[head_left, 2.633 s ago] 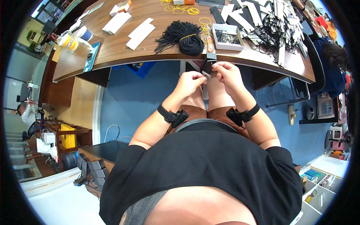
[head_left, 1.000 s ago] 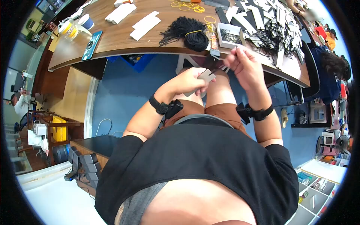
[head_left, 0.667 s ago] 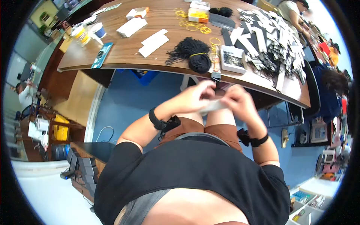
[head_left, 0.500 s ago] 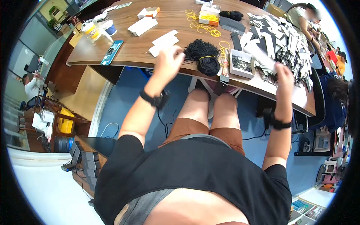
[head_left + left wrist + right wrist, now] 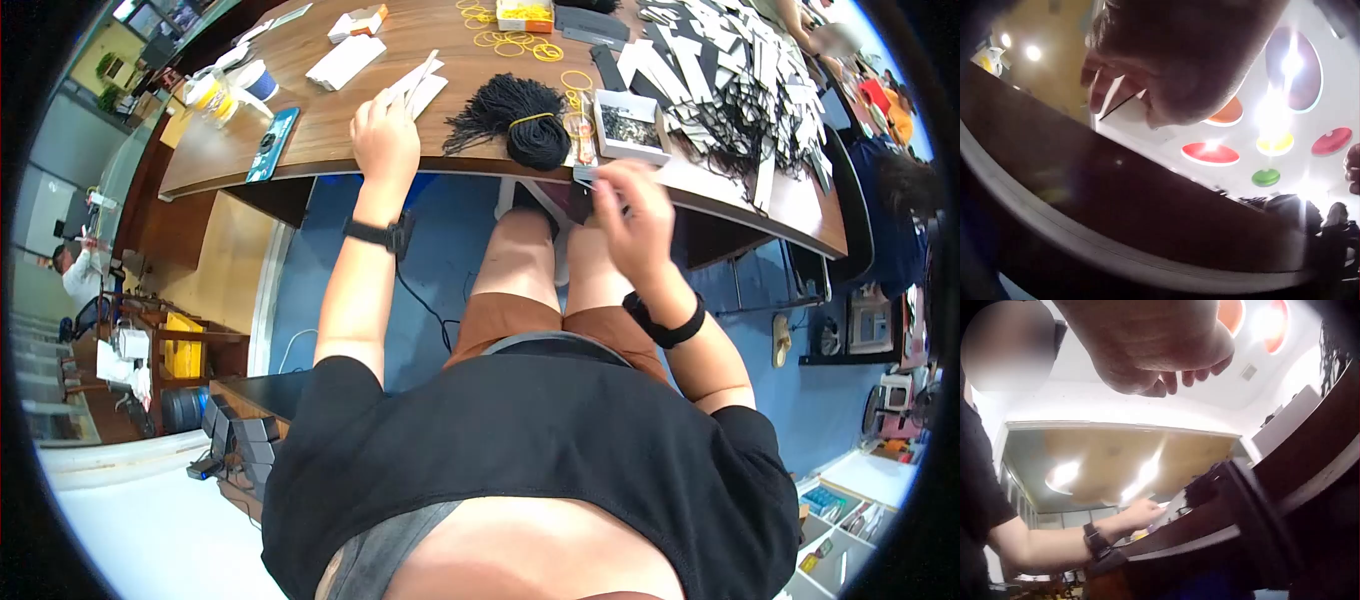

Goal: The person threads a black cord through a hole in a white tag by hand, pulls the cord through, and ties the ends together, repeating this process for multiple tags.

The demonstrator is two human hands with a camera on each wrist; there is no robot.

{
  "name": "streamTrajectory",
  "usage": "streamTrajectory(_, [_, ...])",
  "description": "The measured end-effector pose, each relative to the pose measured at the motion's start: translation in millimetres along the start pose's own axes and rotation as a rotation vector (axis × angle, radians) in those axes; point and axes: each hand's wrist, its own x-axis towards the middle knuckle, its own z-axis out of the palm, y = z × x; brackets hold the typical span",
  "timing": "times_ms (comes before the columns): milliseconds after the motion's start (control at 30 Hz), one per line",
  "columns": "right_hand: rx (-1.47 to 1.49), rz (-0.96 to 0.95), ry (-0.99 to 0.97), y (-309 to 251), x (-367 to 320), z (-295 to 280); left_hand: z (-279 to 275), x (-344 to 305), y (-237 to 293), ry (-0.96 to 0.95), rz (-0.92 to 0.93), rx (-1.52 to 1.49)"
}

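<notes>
My left hand (image 5: 386, 140) is over the pale card strips (image 5: 425, 92) near the table's front edge. In the left wrist view its fingers and thumb pinch a white card strip (image 5: 1127, 116), partly hidden by the hand. My right hand (image 5: 637, 215), blurred and loosely bent, hovers at the table's front edge below a small white box (image 5: 630, 122) of little black pieces. Nothing shows in its fingers in the right wrist view. Between the hands lies a bundle of black cords (image 5: 538, 140) with a yellow rubber band around it.
A heap of white and black strips with cords (image 5: 740, 95) covers the table's right side. Yellow rubber bands (image 5: 515, 45) lie at the back. At left are a phone (image 5: 272, 145), a white stack (image 5: 346, 62), a jar (image 5: 212, 100) and a cup (image 5: 258, 80).
Both hands were together over the lap with a card and black cord. They parted; the right carried a white strip to the heap and came back without it, while the left reached the pale strips.
</notes>
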Motion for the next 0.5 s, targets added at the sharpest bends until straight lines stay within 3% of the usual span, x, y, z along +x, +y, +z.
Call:
streamTrajectory(33, [0.186, 0.186, -0.106, -12.9, -5.7, 6.3, -9.6, -0.6, 9.4, 0.138, 0.061, -0.066])
streamTrajectory(100, [0.587, 0.604, -0.226, -23.4, -11.8, 18.4, -33.3, -18.3, 51.8, 0.115, 0.244, -0.241])
streamTrajectory(167, [0.591, 0.632, -0.281, -22.5, -18.2, 30.4, -51.6, -48.0, 93.5, -0.014, 0.364, -0.429])
streamTrajectory(233, [0.506, 0.635, -0.242, -15.8, -34.2, 40.1, -52.2, -79.0, 123.6, -0.098, 0.347, -0.577])
streamTrajectory(333, [0.390, 0.614, -0.273, 7.7, -57.3, 35.5, -55.2, -91.4, 128.8, -0.270, 0.236, -0.695])
streamTrajectory(433, [0.356, 0.731, -0.427, 23.5, -64.2, 26.9, -21.3, -101.3, 130.8, -0.521, -0.146, -1.014])
streamTrajectory(500, [0.451, 0.780, -0.443, 45.9, -72.2, 30.1, 0.7, -91.8, 139.5, -0.605, -0.260, -1.202])
